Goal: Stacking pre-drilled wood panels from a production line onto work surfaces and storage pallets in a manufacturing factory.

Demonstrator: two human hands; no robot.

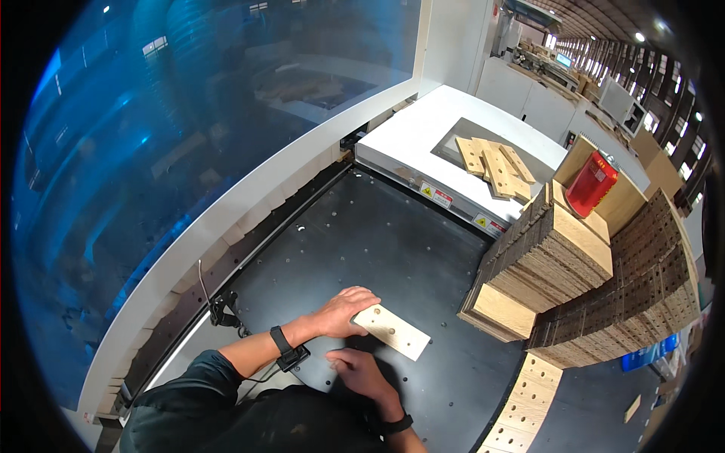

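At far left, a large, curved, blue-tinted glossy panel (181, 128) in a pale frame (249, 181). Beside its lower edge, a thin upright metal rod (202, 279) above a small black fitting (222, 309). Next, a dark sleeve (189, 400) and a black strapped device (291, 353) on the left wrist. Then the bare left hand (341, 311), grip pinching the left end of a pale, flat, rectangular wooden board (402, 334) with round holes. Board near the middle of a black, dotted tabletop (340, 241), slanting down to the right; contact with the surface below hard to judge. Just nearer the body, apart from the board, the bare right hand (364, 371), fingers partly hidden; impossible to tell whether spread or pressed together. Black band (396, 425) around the right wrist.

Farther right, beyond the tabletop, a white machine housing (408, 124) with several loose, pale wooden pieces (496, 167) on top. Nearer, a row of pale drilled boards (529, 400), then a block-like stack of dark-edged wooden boards (544, 245) bearing a red cylindrical can (593, 185). At far right, a long, curving stack of drilled, dark-edged boards (623, 287).
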